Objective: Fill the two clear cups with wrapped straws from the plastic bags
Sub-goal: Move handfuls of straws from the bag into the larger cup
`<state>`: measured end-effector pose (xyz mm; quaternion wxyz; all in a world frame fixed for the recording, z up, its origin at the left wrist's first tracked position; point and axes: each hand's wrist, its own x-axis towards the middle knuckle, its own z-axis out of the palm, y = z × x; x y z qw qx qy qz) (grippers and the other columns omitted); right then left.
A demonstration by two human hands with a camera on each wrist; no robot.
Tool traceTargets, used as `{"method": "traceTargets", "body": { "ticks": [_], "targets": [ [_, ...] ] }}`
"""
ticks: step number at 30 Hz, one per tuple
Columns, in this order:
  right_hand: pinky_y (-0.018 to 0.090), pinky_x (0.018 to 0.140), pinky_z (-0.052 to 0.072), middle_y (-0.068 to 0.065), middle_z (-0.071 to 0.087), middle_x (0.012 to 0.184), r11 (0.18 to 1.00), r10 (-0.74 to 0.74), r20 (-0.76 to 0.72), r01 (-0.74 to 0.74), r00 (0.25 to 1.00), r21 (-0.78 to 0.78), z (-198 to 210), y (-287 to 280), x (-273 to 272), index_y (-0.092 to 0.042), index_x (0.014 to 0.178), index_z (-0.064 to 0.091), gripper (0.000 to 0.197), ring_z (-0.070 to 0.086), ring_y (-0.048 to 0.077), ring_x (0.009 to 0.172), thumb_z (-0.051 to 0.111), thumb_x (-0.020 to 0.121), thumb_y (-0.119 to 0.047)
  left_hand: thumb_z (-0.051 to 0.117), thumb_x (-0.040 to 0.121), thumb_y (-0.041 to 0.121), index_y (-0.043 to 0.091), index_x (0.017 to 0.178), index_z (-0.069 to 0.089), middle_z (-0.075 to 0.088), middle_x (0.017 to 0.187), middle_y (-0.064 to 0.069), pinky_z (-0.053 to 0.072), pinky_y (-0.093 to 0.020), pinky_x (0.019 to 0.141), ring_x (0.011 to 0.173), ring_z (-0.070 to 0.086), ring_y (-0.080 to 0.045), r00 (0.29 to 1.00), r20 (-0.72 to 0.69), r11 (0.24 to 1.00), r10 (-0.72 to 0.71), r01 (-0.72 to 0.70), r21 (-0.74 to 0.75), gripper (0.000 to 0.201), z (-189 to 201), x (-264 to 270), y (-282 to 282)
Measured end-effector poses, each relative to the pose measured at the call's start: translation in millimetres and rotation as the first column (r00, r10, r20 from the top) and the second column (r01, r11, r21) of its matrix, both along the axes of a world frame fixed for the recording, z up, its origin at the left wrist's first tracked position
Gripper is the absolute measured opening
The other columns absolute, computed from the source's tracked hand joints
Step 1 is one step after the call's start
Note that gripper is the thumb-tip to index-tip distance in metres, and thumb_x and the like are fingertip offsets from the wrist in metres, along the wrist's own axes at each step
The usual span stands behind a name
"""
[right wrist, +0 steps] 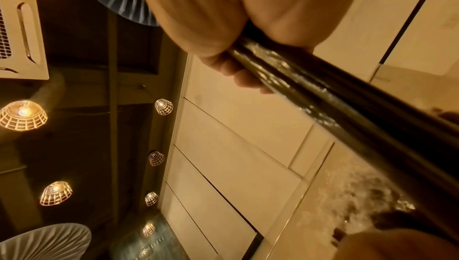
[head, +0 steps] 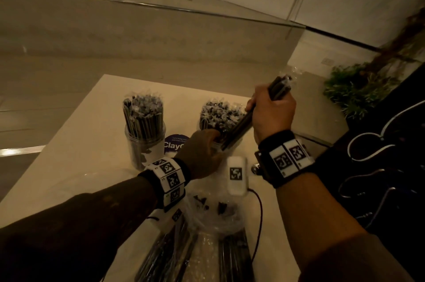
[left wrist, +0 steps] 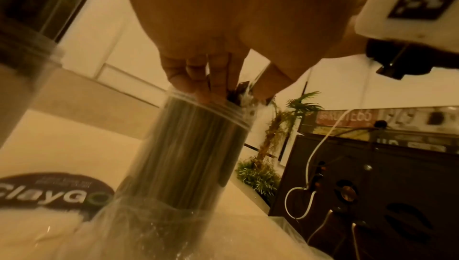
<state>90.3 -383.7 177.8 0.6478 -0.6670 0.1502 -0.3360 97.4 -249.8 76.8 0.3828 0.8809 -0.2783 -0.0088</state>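
Note:
Two clear cups stand on the pale table, both packed with black wrapped straws: the left cup (head: 144,136) and the right cup (head: 216,118). My right hand (head: 273,109) grips a bundle of wrapped straws (head: 239,129), tilted, with its lower end at the near rim of the right cup. In the right wrist view the bundle (right wrist: 347,111) runs out from my fist (right wrist: 223,28). My left hand (head: 202,150) holds the right cup from the near side. In the left wrist view its fingers (left wrist: 193,79) and thumb curl over the rim of that cup (left wrist: 193,156), among the straw tops.
Clear plastic bags with more straws (head: 161,256) (head: 234,256) lie at the near table edge, beside a crumpled bag (head: 213,215). A white marker device (head: 236,175) with a cable sits right of my left wrist. A round sticker (head: 174,143) lies between the cups. Plants (head: 354,90) stand at the right.

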Motion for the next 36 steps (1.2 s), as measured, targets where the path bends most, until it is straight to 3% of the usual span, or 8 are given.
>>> {"method": "traceTargets", "body": {
  "ticks": [4, 8, 12, 21, 25, 29, 33, 36],
  "targets": [
    [0.023, 0.042, 0.041, 0.006, 0.047, 0.052, 0.999, -0.035, -0.030, 0.035, 0.999, 0.027, 6.8, 2.8, 25.2, -0.012, 0.071, 0.050, 0.021, 0.045, 0.015, 0.040, 0.056, 0.091, -0.008, 0.065, 0.086, 0.023, 0.013, 0.105, 0.053, 0.059, 0.095, 0.001, 0.030, -0.007, 0.057, 0.076, 0.049, -0.009, 0.998, -0.046, 0.997, 0.040, -0.042, -0.062, 0.025, 3.3, 8.6, -7.9],
    [0.024, 0.044, 0.045, 0.013, 0.052, 0.062, 0.996, -0.088, -0.073, 0.089, 0.993, 0.007, -5.6, 3.9, 39.6, -0.013, 0.074, 0.052, 0.018, 0.051, 0.020, 0.047, 0.056, 0.091, -0.014, 0.064, 0.086, 0.027, 0.012, 0.094, 0.050, 0.062, 0.090, -0.006, 0.031, -0.017, 0.053, 0.074, 0.052, -0.017, 0.999, 0.002, 0.999, 0.048, -0.048, 0.006, 0.022, 0.3, 17.0, -8.0],
    [0.044, 0.069, 0.058, 0.009, 0.067, 0.078, 0.989, -0.144, -0.151, 0.138, 0.978, -0.048, -34.6, 8.7, 47.8, -0.023, 0.081, 0.062, 0.009, 0.067, 0.031, 0.075, 0.058, 0.084, -0.031, 0.055, 0.092, 0.030, 0.009, 0.093, 0.051, 0.061, 0.086, -0.011, 0.034, -0.030, 0.060, 0.074, 0.055, -0.027, 0.994, 0.085, 0.995, 0.066, -0.071, 0.066, 0.021, -6.0, 25.2, -11.6],
    [0.023, 0.078, 0.051, -0.001, 0.062, 0.106, 0.934, -0.030, -0.278, -0.072, 0.960, -0.351, -52.6, 17.3, 21.2, -0.022, 0.114, 0.052, 0.047, 0.063, 0.019, 0.099, 0.076, 0.076, -0.037, 0.058, 0.089, 0.031, 0.011, 0.114, 0.058, 0.069, 0.101, -0.008, 0.054, -0.039, 0.076, 0.086, 0.065, -0.026, 0.988, 0.134, 0.997, 0.080, -0.079, -0.012, 0.032, -16.8, 29.2, -14.5],
    [0.028, 0.102, 0.040, 0.004, 0.044, 0.138, 0.790, -0.068, -0.082, 0.004, 0.994, -0.613, -12.6, 5.2, 20.7, -0.016, 0.138, 0.038, 0.067, 0.044, 0.017, 0.125, 0.069, 0.083, -0.038, 0.061, 0.088, 0.031, 0.010, 0.096, 0.057, 0.067, 0.090, -0.008, 0.045, -0.030, 0.066, 0.079, 0.061, -0.024, 0.979, 0.170, 0.993, 0.113, -0.115, 0.000, 0.022, -22.4, 29.7, -13.9],
    [0.036, 0.118, 0.023, 0.014, 0.036, 0.152, 0.494, -0.020, -0.431, -0.366, 0.902, -0.789, -31.3, 3.9, 37.7, -0.006, 0.141, 0.043, 0.048, 0.029, 0.025, 0.142, 0.036, 0.103, -0.033, 0.061, 0.088, 0.030, 0.010, 0.102, 0.059, 0.068, 0.094, -0.008, 0.050, -0.034, 0.069, 0.082, 0.063, -0.025, 0.981, 0.150, 0.992, 0.122, -0.116, -0.049, 0.025, -24.8, 28.8, -14.9],
    [0.048, 0.118, 0.006, 0.007, 0.033, 0.154, 0.371, -0.102, -0.581, -0.511, 0.808, -0.776, -70.0, 9.8, 34.6, -0.011, 0.145, 0.038, 0.049, 0.022, 0.024, 0.146, 0.024, 0.104, -0.034, 0.059, 0.090, 0.025, 0.005, 0.098, 0.063, 0.067, 0.092, -0.014, 0.041, -0.028, 0.065, 0.080, 0.060, -0.030, 0.978, 0.191, 0.990, 0.084, -0.060, -0.125, 0.022, -27.8, 26.0, -14.0],
    [0.058, 0.116, -0.008, 0.000, 0.007, 0.163, 0.277, -0.214, -0.638, -0.580, 0.740, -0.766, -86.4, 10.9, 28.6, -0.019, 0.154, 0.014, 0.059, -0.001, 0.017, 0.150, 0.014, 0.101, -0.046, 0.062, 0.085, 0.020, 0.002, 0.091, 0.064, 0.061, 0.087, -0.016, 0.039, -0.028, 0.066, 0.080, 0.052, -0.026, 0.951, 0.290, 0.989, 0.104, -0.068, -0.134, 0.019, -35.8, 21.2, -10.4]
  ]
}}
